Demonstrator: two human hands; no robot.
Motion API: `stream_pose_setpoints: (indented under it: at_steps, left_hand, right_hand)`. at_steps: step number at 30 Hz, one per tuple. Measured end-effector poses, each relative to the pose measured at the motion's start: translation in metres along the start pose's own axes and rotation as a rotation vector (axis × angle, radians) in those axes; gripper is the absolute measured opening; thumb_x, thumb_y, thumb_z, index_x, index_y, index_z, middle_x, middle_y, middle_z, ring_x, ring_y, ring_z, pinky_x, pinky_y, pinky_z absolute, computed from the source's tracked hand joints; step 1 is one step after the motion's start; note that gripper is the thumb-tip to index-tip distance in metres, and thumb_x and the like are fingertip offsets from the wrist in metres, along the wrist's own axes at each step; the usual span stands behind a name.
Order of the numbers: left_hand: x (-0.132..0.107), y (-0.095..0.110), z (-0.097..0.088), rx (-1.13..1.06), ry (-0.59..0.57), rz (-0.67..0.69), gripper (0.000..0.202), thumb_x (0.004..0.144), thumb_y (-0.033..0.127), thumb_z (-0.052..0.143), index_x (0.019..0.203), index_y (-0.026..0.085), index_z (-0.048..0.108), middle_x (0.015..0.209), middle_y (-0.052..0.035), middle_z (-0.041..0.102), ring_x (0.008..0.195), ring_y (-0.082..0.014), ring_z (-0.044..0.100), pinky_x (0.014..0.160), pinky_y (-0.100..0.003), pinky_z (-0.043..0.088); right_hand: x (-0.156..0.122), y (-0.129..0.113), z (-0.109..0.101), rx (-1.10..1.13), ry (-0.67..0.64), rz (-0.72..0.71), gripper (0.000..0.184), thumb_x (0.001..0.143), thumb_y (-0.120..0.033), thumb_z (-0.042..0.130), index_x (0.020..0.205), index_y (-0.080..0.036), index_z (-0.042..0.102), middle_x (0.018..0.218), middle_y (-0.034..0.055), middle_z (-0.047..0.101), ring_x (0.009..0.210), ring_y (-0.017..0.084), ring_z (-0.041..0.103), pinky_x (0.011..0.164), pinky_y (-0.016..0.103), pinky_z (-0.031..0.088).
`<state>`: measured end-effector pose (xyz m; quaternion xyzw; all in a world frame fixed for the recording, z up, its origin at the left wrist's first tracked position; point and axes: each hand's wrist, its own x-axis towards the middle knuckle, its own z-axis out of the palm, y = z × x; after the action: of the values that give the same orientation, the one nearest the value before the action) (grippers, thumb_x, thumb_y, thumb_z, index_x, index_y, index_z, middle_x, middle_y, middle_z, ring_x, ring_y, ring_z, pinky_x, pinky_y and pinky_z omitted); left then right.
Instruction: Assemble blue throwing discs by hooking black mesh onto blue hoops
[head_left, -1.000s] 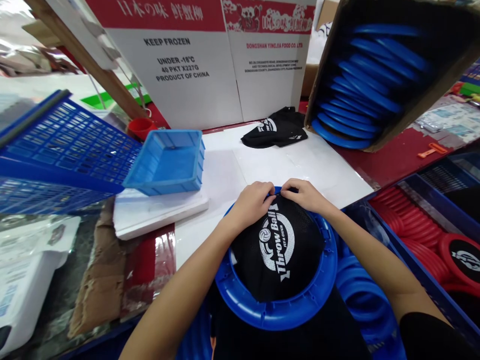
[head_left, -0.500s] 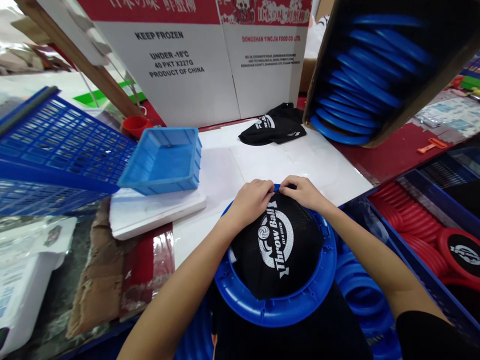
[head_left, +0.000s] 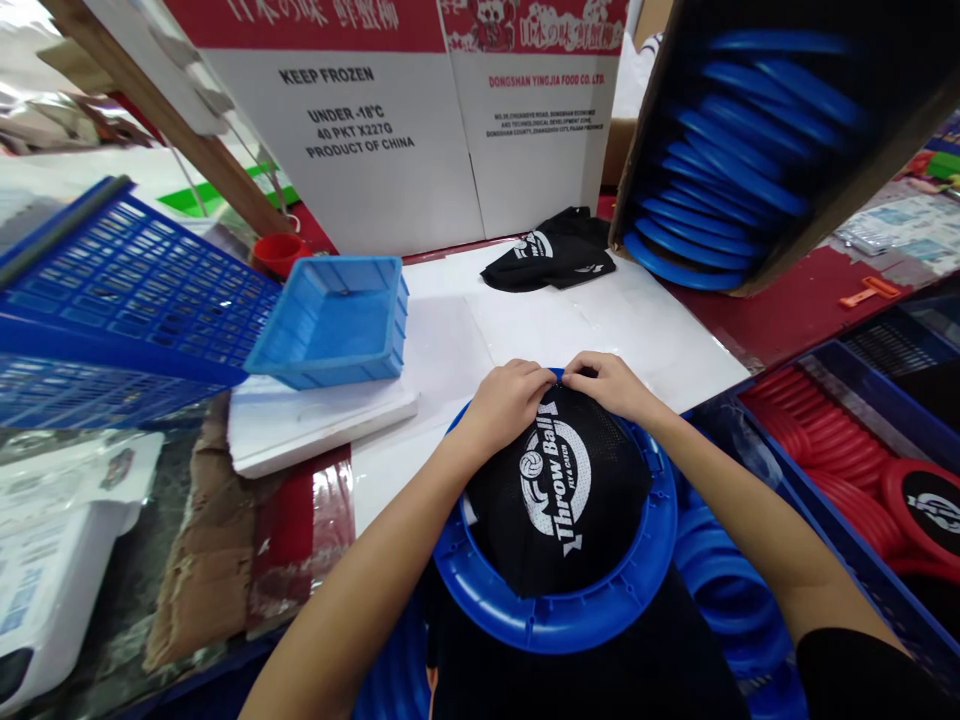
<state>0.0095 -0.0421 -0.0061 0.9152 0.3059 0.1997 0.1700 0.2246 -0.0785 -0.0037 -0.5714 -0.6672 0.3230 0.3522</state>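
A blue plastic ring [head_left: 517, 618] lies tilted in front of my body, its far edge at the white board. Black mesh fabric [head_left: 607, 500] printed "Throw Ball" covers its opening. My left hand [head_left: 514, 400] pinches the fabric's far edge against the ring, fingers bent over the rim. Close beside it, my right hand [head_left: 607, 385] pinches the same edge between thumb and forefinger. The fabric's near edge sits inside the ring. More black printed fabric [head_left: 551, 250] lies on the board beyond my hands.
A light-blue tray [head_left: 330, 320] stands on a white foam slab [head_left: 315, 440] at left, beside a blue basket [head_left: 135, 290]. At the back right, a carton [head_left: 795, 250] holds several blue rings [head_left: 690, 215]. Red rings [head_left: 840, 450] fill a crate at right. White printed cartons [head_left: 390, 190] form the back.
The view has shifted slightly. Both hands stay at the far rim, and the left fingertips have edged closer to the right hand.
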Motion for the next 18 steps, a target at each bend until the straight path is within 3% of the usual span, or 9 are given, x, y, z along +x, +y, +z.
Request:
stream_pose_setpoints:
  at_steps: [8,14,18]
  left_hand:
    - [-0.0013,0.0008,-0.0012,-0.016,0.014,-0.024,0.025,0.104,0.019,0.048,0.11,0.023,0.072,0.106,-0.0078,0.075,0.106,-0.0264,0.066,0.094,-0.042,0.053]
    - [0.0005,-0.0003,0.0017,0.09,-0.067,-0.002,0.031,0.104,0.018,0.043,0.112,0.021,0.073,0.107,-0.0104,0.071,0.107,-0.0282,0.063,0.094,-0.044,0.053]
    - [-0.0047,-0.0013,-0.0073,0.072,-0.067,0.033,0.029,0.104,0.019,0.045,0.118,0.018,0.07,0.132,-0.0153,0.065,0.122,-0.0303,0.061,0.104,-0.048,0.053]
  right_hand:
    - [0.0005,0.0002,0.0015,-0.03,0.015,-0.023,0.012,0.084,-0.029,0.067,0.077,-0.021,0.072,0.082,0.0005,0.074,0.082,0.018,0.064,0.08,0.032,0.048]
    - [-0.0006,-0.0062,0.0071,-0.138,0.056,-0.025,0.01,0.082,-0.019,0.064,0.073,-0.02,0.07,0.081,0.0013,0.073,0.082,0.019,0.066,0.08,0.032,0.048]
    - [-0.0005,-0.0064,0.0064,-0.171,0.048,-0.042,0.01,0.082,-0.017,0.064,0.074,-0.021,0.068,0.081,0.001,0.073,0.082,0.019,0.066,0.079,0.032,0.048]
